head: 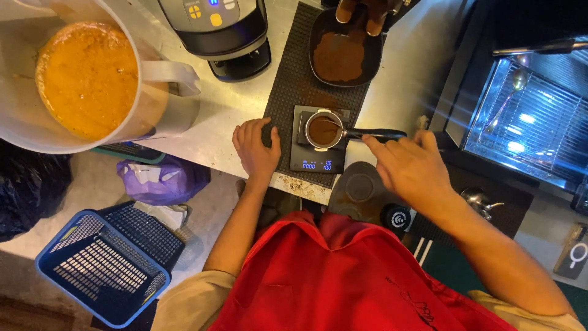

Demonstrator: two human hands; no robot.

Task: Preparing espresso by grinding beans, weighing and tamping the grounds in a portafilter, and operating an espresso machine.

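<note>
Weighing step, it looks like. Coffee holder (324,130), full of brown grounds, sits on small scale (318,150) on bench (404,79). Right hand (409,167) has grip closed round holder's black handle. Left hand (256,147) lies flat on black mat (294,79), holding nothing. Next move needs steady, level lift.

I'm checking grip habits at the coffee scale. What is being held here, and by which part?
The right hand holds the portafilter by its black handle; the left hand rests flat on the rubber mat, holding nothing.

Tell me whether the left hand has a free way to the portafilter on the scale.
Probably yes: the left hand rests on the mat right beside the scale, and nothing lies between it and the portafilter.
</note>
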